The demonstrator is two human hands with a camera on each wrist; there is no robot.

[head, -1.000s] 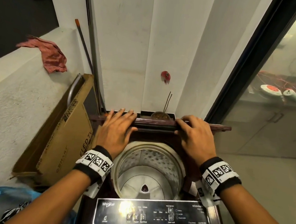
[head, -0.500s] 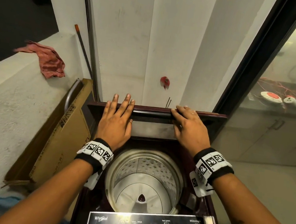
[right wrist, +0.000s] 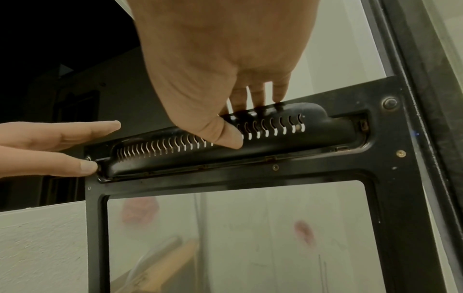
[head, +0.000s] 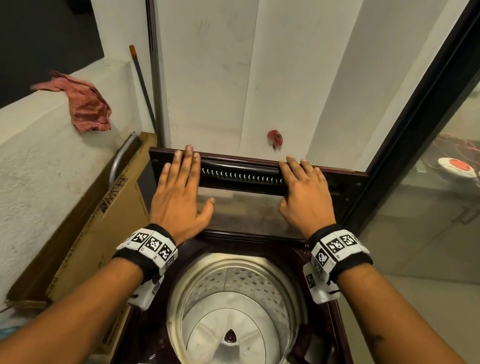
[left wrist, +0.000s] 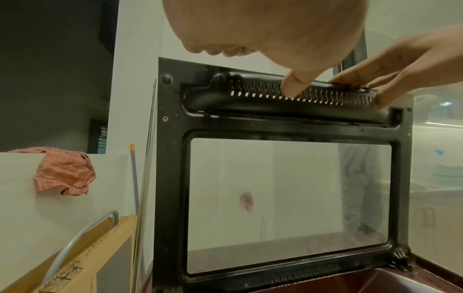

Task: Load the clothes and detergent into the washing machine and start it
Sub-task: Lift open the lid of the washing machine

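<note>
Two hands on lid (head: 242, 179) | left hand (head: 179, 201) flat | right hand (head: 306, 199) pinching rim | fingertips hidden

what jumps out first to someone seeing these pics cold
Two bare hands hold up the washer's glass lid: the left hand lies flat on it, and the right hand grips its slotted top bar. Below them gapes the drum, with no clothes in it. A pinkish-red cloth lies crumpled on the ledge at left.
</note>
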